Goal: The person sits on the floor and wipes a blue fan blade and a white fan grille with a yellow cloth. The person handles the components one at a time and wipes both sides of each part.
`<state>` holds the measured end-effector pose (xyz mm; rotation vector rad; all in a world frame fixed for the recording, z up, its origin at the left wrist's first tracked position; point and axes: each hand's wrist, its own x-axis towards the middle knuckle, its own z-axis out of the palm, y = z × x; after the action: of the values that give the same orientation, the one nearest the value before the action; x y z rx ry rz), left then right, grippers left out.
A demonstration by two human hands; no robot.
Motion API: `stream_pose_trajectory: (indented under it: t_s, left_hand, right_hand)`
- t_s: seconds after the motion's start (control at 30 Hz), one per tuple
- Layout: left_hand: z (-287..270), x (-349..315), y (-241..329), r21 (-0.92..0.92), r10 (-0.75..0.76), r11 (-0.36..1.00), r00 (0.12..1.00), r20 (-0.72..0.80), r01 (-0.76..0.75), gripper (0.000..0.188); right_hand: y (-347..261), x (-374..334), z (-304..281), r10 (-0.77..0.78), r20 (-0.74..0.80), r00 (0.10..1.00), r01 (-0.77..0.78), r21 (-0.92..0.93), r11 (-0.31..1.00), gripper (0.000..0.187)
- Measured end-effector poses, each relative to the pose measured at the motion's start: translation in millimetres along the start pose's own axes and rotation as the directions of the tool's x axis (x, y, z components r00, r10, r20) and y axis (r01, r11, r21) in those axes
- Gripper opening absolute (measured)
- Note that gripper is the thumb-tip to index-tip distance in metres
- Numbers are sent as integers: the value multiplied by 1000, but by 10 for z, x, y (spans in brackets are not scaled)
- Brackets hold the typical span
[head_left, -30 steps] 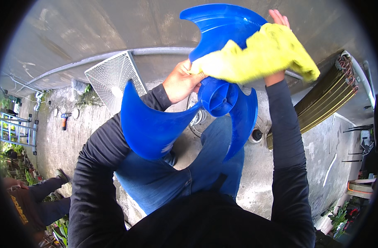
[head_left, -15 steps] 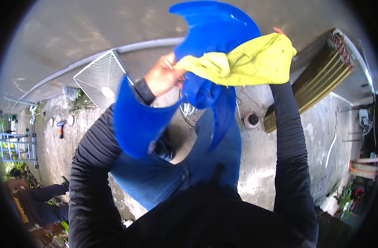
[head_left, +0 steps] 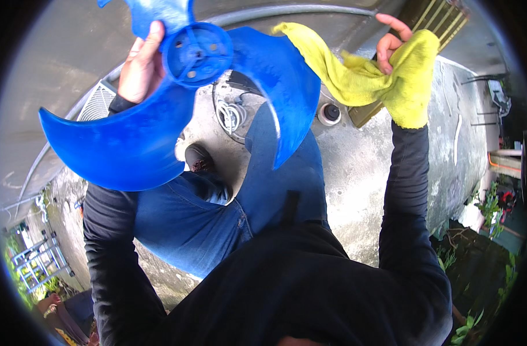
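Observation:
A large blue fan blade is raised in front of me, its round ribbed hub turned my way. My left hand grips it beside the hub; the thumb lies over the plastic and the other fingers are mostly hidden behind it. At the right, a yellow cloth drapes over my right hand, which holds it with some fingers showing above the folds. The cloth's free end trails left to the edge of one blade.
Below the fan blade lie coiled white cable and a small white container with a dark top. A pale grille leans at left; a slatted brown panel stands far right. A ladder and another person are at lower left.
The fan blade has swung left and turned so its hub faces me. My right hand has come out from behind it, moving right with the cloth, which now hangs stretched out.

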<state>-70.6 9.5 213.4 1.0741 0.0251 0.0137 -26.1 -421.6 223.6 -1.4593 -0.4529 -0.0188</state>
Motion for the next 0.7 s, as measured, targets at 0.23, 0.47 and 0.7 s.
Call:
stream_pose_trajectory:
  t_s: [0.23,0.47,0.7]
  left_hand:
    - [208,-337,148,-104,-216,971,976,22,217,37]
    - [-166,-23,142,-18,-433,899,895,108,437,57]
    - [160,35,-63,100,-513,858,838,188,503,83]
  right_hand:
    - [-207,-790,-78,235,-62,970,-242,-305,921,72]
    - [329,-1459,68,-37,425,904,213,-374,903,25]
    - [161,-1819,461,568,120,814,-265,948,179,51]
